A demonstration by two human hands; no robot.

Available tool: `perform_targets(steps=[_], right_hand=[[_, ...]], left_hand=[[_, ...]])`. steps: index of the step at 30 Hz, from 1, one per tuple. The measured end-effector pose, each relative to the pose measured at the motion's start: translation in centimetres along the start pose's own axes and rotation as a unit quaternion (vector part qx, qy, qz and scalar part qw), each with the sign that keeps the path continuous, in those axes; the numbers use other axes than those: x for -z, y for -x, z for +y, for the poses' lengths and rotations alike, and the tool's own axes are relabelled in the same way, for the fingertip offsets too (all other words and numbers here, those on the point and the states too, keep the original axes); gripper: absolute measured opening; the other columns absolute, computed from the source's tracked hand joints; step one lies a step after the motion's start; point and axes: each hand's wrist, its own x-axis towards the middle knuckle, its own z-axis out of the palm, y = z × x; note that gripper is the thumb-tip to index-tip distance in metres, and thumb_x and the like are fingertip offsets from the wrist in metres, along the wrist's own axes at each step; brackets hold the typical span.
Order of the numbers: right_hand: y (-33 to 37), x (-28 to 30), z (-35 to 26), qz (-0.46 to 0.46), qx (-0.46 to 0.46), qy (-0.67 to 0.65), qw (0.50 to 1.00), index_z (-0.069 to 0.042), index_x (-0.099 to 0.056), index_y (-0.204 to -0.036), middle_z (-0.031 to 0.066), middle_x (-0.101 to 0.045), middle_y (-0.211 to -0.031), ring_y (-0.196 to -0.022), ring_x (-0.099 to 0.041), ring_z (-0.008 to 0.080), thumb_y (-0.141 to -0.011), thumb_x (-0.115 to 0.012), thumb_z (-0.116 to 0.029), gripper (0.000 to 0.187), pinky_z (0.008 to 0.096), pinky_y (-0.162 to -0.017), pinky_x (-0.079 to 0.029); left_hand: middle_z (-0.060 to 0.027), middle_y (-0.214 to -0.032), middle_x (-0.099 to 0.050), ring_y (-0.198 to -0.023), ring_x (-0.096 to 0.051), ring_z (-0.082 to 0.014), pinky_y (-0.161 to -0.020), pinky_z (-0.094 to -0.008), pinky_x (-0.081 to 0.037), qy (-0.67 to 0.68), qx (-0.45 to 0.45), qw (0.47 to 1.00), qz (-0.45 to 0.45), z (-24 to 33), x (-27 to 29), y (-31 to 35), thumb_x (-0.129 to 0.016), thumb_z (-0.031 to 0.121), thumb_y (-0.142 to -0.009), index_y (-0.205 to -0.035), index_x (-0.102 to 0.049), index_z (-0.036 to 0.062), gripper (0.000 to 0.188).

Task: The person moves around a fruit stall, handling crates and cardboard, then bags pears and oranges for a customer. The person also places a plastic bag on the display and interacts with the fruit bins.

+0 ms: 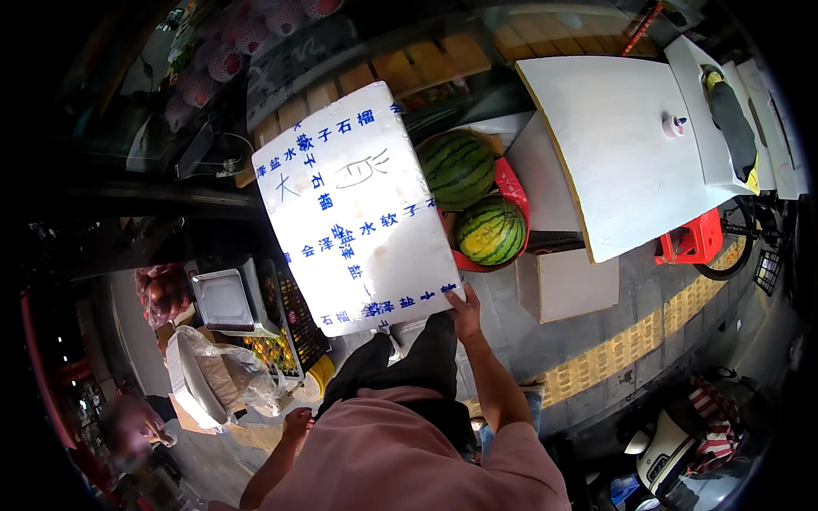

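Observation:
A large white foam box [375,204] with blue printing and pen marks on top fills the middle of the view. My right hand [466,311] grips its near right corner, thumb at the edge, with part of the fingers out of sight. Down at my left side, away from the box, hangs my left hand [296,423], its fingers curled with nothing seen in them. Just right of the box, a striped watermelon [457,169] and a second, yellow-patched watermelon [491,231] sit in a red carton [515,184].
A broad white board [622,153] lies on the right, with a cardboard box [571,286] below it. A red stool [692,238] stands near a bicycle wheel. At left are a metal-topped scale [226,300], a fruit crate [290,315] and a plastic-draped white tub [192,375]. A scooter [669,456] stands lower right.

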Motion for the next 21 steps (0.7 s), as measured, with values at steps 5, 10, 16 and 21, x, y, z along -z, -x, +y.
perform_targets(steps=[5, 10, 16, 21], right_hand=[[-6.4, 12.1, -4.2, 0.010, 0.022, -0.041, 0.999, -0.012, -0.060, -0.122, 0.0023, -0.067, -0.109, -0.100, -0.065, 0.0170, -0.091, -0.067, -0.024, 0.034, 0.0339, -0.080, -0.055], [-10.7, 18.3, -7.5, 0.062, 0.004, -0.005, 0.998, -0.015, -0.059, -0.123, -0.0016, -0.067, -0.103, -0.087, -0.062, 0.0126, -0.090, -0.068, -0.035, 0.040, 0.0310, -0.073, -0.051], [-15.9, 22.2, -10.2, 0.138, 0.003, 0.011, 0.990, -0.022, -0.058, -0.123, -0.0027, -0.063, -0.102, -0.091, -0.058, 0.0136, -0.090, -0.068, -0.034, 0.036, 0.0348, -0.076, -0.049], [-22.1, 25.2, -9.9, 0.345, -0.017, 0.005, 0.939, -0.011, -0.058, -0.117, 0.0071, -0.060, -0.096, -0.080, -0.058, 0.0199, -0.089, -0.070, -0.024, 0.034, 0.0360, -0.068, -0.051]], left_hand=[[-0.0089, -0.079, -0.066, -0.063, -0.060, -0.0126, -0.056, -0.0254, -0.048, 0.010, -0.048, 0.999, 0.005, -2.5, -0.7, -1.6, -0.062, 0.018, -0.095, -0.109, -0.066, -0.0013, 0.025], [-0.0081, -0.075, -0.065, -0.060, -0.060, -0.0127, -0.054, -0.0267, -0.049, -0.036, -0.028, 0.999, 0.029, -0.6, -2.3, 0.1, -0.063, 0.019, -0.094, -0.107, -0.068, -0.0006, 0.024], [-0.0057, -0.071, -0.063, -0.055, -0.056, -0.0110, -0.050, -0.0274, -0.047, -0.054, 0.008, 0.998, 0.028, 1.1, -3.6, 2.3, -0.061, 0.018, -0.094, -0.107, -0.068, 0.0004, 0.023], [-0.0045, -0.067, -0.062, -0.052, -0.054, -0.0097, -0.048, -0.0263, -0.044, -0.025, 0.049, 0.998, 0.026, 1.9, -3.7, 2.6, -0.058, 0.019, -0.096, -0.107, -0.069, 0.0001, 0.024]])
